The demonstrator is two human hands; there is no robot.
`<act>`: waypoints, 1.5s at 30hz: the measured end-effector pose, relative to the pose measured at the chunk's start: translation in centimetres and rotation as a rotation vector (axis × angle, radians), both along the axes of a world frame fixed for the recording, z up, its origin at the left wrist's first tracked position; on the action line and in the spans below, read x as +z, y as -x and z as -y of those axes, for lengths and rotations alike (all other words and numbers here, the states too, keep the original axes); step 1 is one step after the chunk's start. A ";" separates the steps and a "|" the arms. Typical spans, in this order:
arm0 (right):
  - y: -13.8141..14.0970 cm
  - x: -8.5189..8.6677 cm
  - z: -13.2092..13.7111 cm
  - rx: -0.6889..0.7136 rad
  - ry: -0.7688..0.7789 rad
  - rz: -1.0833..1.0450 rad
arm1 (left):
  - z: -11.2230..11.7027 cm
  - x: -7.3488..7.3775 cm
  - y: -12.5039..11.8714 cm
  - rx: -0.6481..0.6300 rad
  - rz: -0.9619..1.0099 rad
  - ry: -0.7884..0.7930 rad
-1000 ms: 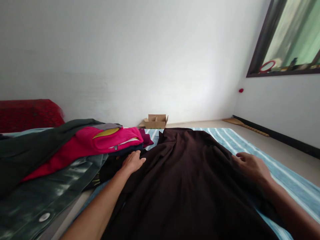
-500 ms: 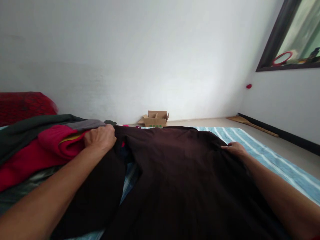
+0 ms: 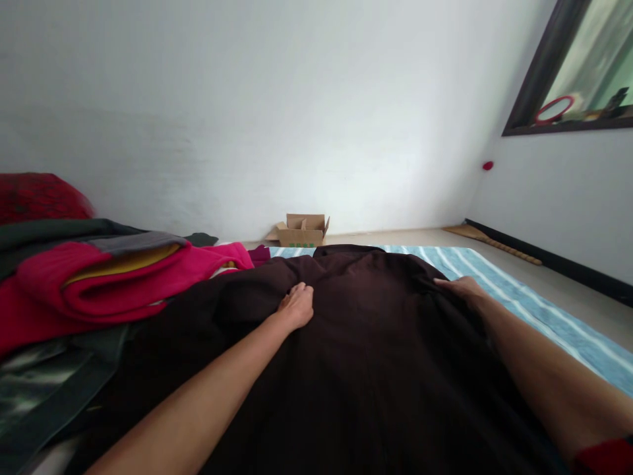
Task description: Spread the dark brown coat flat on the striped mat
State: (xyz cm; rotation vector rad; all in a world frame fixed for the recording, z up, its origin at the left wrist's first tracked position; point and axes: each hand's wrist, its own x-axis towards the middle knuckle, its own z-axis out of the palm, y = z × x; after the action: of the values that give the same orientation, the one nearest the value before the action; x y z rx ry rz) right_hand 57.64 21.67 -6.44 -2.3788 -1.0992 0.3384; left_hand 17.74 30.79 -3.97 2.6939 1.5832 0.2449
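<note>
A dark brown jacket (image 3: 366,343) lies spread across the bed, its collar end facing the wall. My left hand (image 3: 298,307) is closed on the cloth left of the jacket's middle, with folds bunching around the fingers. At the right shoulder edge, my right hand (image 3: 462,290) pinches the fabric, the thumb pointing inward. Left of the jacket rests a pile of clothes, with a folded pink-red garment (image 3: 113,290) showing a yellow lining on top. The near part of the jacket runs out of view at the bottom.
A blue-and-white striped sheet (image 3: 499,303) covers the bed. Beyond its far edge an open cardboard box (image 3: 301,234) stands by the wall. A broom (image 3: 494,243) lies on the floor at the right. A red bundle (image 3: 39,198) sits at the far left.
My left hand has moved right, from the jacket's far left edge to nearer its middle. Cloth on the left now lies over the gap where the sheet showed. My right hand stays at the shoulder.
</note>
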 end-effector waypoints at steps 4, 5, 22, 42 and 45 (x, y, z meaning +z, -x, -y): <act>0.3 3.4 -0.3 0.050 0.105 0.247 | -3.2 -1.6 2.5 0.079 -0.028 -0.008; 0.3 4.2 -0.4 0.049 0.089 0.371 | -3.6 -1.8 3.1 0.059 -0.033 -0.008; 0.0 4.0 -1.3 0.032 0.222 0.709 | -2.1 -3.5 0.1 -0.078 -0.080 0.075; 12.2 0.8 15.1 0.537 0.118 0.472 | 9.0 -0.7 0.7 -0.141 -0.011 0.241; 13.5 3.0 19.9 0.516 0.031 0.375 | 14.8 1.0 2.8 -0.223 0.066 0.138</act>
State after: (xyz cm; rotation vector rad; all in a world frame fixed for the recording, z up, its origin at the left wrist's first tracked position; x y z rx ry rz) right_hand 44.09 1.79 -3.40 -2.2053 -1.8975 0.0753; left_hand 14.97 16.01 -3.01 2.6936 1.2217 0.2103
